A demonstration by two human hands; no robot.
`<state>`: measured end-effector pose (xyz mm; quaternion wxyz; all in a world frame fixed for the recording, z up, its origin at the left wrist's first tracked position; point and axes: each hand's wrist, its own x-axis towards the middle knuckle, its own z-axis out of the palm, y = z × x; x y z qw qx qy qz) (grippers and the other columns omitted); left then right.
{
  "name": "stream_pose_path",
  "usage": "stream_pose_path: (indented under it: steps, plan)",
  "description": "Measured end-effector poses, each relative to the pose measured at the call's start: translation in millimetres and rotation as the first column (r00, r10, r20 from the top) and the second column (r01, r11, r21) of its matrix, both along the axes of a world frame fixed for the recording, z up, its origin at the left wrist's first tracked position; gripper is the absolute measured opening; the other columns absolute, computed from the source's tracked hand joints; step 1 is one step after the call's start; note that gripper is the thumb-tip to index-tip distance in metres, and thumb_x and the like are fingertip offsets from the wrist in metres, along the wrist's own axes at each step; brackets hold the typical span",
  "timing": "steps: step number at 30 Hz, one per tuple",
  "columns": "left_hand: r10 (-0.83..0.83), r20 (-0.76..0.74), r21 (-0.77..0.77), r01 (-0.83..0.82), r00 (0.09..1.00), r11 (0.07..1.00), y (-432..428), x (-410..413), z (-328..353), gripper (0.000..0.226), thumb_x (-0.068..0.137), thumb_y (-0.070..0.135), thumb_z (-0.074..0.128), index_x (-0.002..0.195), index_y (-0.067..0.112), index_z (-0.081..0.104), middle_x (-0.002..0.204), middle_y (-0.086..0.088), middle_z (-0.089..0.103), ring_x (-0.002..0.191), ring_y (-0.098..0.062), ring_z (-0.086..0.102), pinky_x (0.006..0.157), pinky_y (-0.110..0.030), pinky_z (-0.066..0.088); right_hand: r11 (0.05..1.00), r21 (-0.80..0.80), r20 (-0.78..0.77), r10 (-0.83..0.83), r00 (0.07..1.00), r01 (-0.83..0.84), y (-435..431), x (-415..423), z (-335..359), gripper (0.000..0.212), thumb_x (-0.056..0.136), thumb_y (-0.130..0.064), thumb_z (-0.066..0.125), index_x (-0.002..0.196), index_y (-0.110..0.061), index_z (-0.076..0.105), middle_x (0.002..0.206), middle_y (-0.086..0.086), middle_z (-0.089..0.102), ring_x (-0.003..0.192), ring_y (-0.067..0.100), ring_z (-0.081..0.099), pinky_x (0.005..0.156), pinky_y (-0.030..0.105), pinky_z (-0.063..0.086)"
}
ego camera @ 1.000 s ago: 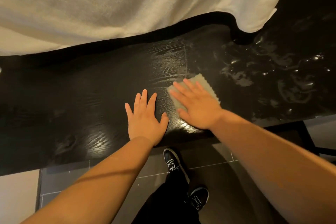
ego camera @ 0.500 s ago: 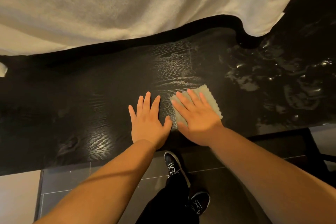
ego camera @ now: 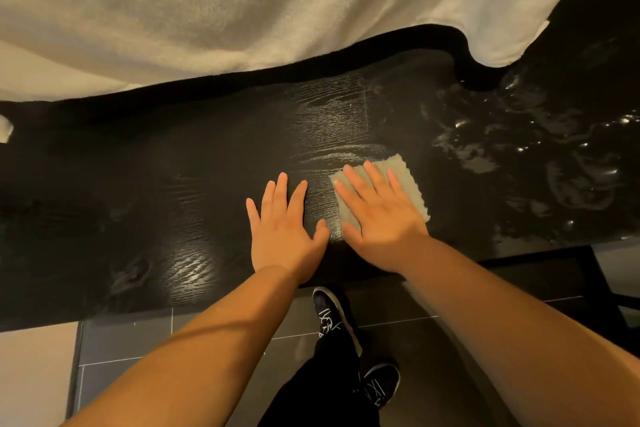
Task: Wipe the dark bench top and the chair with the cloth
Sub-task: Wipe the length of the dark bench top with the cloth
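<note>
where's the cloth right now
Head view, right of centre: the cloth lies flat on the dark bench top under the right hand, beside the left hand.

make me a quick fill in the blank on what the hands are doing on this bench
1. The right hand presses flat on the ____.
2. The left hand lies flat on the bare ____.
3. The shiny wet patch lies to the ____ of both hands.

Missing words: cloth; bench; right.
</note>
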<state>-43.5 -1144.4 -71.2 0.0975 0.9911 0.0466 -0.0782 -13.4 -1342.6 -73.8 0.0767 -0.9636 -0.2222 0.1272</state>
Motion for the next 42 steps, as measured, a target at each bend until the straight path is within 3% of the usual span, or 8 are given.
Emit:
stream_pose_path:
  steps: [5, 11, 20, 28, 33, 36, 38, 42]
  plan:
    - [0.002, -0.002, -0.008, -0.002, 1.000, 1.000, 0.4, -0.6, 0.9, 0.081, 0.091, 0.063, 0.035, 0.165, 0.034, 0.027, 0.177, -0.001, 0.006, 0.163, -0.022, -0.003, 0.130, -0.057, -0.005, 0.998, 0.016, 0.030, 0.058, 0.998, -0.059, -8.3, 29.9, -4.1, 0.078, 0.095, -0.059, 0.035, 0.167, -0.031, 0.020, 0.176, -0.003, 0.012, 0.162, 0.027, 0.002, 0.130, 0.054, 0.005]
    - [-0.002, 0.003, 0.006, 0.002, 1.000, 1.000, 0.3, -0.6, 2.3, 0.080, 0.091, 0.063, 0.034, 0.165, 0.033, 0.027, 0.177, -0.002, 0.007, 0.163, -0.024, -0.001, 0.130, -0.059, -0.003, 0.993, -0.021, 0.044, -0.112, 0.993, 0.113, 6.2, 50.8, 2.0, 0.076, 0.100, -0.055, 0.027, 0.168, -0.028, 0.009, 0.176, 0.001, 0.003, 0.162, 0.031, -0.004, 0.130, 0.053, -0.002]
    - [0.001, -0.010, 0.010, -0.001, 1.000, 1.000, -0.5, -0.9, 2.7, 0.077, 0.096, 0.061, 0.039, 0.166, 0.035, 0.022, 0.178, 0.000, 0.003, 0.164, -0.023, -0.003, 0.130, -0.058, -0.004, 0.993, 0.008, 0.018, 0.118, 0.993, -0.119, -12.1, -0.2, -5.3, 0.078, 0.097, -0.057, 0.040, 0.167, -0.031, 0.019, 0.176, -0.005, 0.009, 0.162, 0.026, 0.000, 0.130, 0.053, 0.007]
    - [-0.019, -0.016, 0.042, 0.020, 1.000, 0.999, 0.6, -0.7, 3.1, 0.078, 0.097, 0.062, 0.038, 0.167, 0.034, 0.019, 0.178, -0.003, 0.002, 0.164, -0.025, -0.003, 0.130, -0.060, -0.003, 0.994, -0.018, 0.019, -0.108, 0.994, 0.108, 13.2, 45.5, 1.8, 0.077, 0.098, -0.056, 0.021, 0.168, -0.028, 0.009, 0.176, 0.001, 0.004, 0.162, 0.031, -0.004, 0.130, 0.053, -0.001]
    - [-0.027, -0.019, 0.057, 0.028, 0.999, 0.998, 0.3, -0.3, 3.9, 0.079, 0.097, 0.063, 0.037, 0.167, 0.032, 0.019, 0.178, -0.005, 0.003, 0.163, -0.027, -0.001, 0.129, -0.061, 0.000, 0.986, 0.021, -0.016, 0.164, 0.986, -0.164, 3.8, -3.9, -1.3, 0.076, 0.097, -0.054, 0.034, 0.167, -0.027, 0.020, 0.176, 0.000, 0.010, 0.162, 0.031, 0.002, 0.130, 0.055, 0.003]
    - [-0.029, -0.047, 0.062, 0.032, 0.998, 0.998, -2.2, -1.0, 4.7, 0.079, 0.097, 0.063, 0.035, 0.168, 0.032, 0.016, 0.178, -0.004, 0.000, 0.163, -0.027, -0.003, 0.129, -0.061, -0.003, 0.965, -0.008, -0.052, 0.261, 0.964, -0.262, -10.2, 24.1, -1.2, 0.078, 0.099, -0.057, 0.039, 0.168, -0.033, 0.012, 0.176, -0.005, 0.001, 0.162, 0.026, -0.007, 0.129, 0.049, -0.008]
    - [-0.036, -0.057, 0.070, 0.040, 0.998, 0.997, -1.1, 0.9, 7.0, 0.080, 0.096, 0.062, 0.038, 0.167, 0.030, 0.020, 0.177, -0.006, 0.007, 0.162, -0.029, 0.005, 0.129, -0.060, -0.001, 0.977, -0.025, -0.030, 0.212, 0.977, -0.213, -14.8, 56.3, -0.7, 0.078, 0.099, -0.060, 0.035, 0.168, -0.035, 0.007, 0.176, -0.006, -0.004, 0.161, 0.025, -0.011, 0.129, 0.048, -0.010]
    - [-0.208, 0.061, 0.100, 0.202, 0.976, 0.974, 14.7, 30.1, 13.3, 0.071, 0.088, 0.057, 0.049, 0.150, 0.023, 0.052, 0.154, -0.010, 0.046, 0.136, -0.032, 0.046, 0.115, -0.052, 0.030, 0.998, -0.054, -0.060, -0.037, 0.997, 0.034, -14.0, 100.1, 8.2, 0.075, 0.104, -0.057, 0.031, 0.167, -0.036, -0.003, 0.176, -0.007, -0.011, 0.160, 0.025, -0.017, 0.127, 0.046, -0.013]
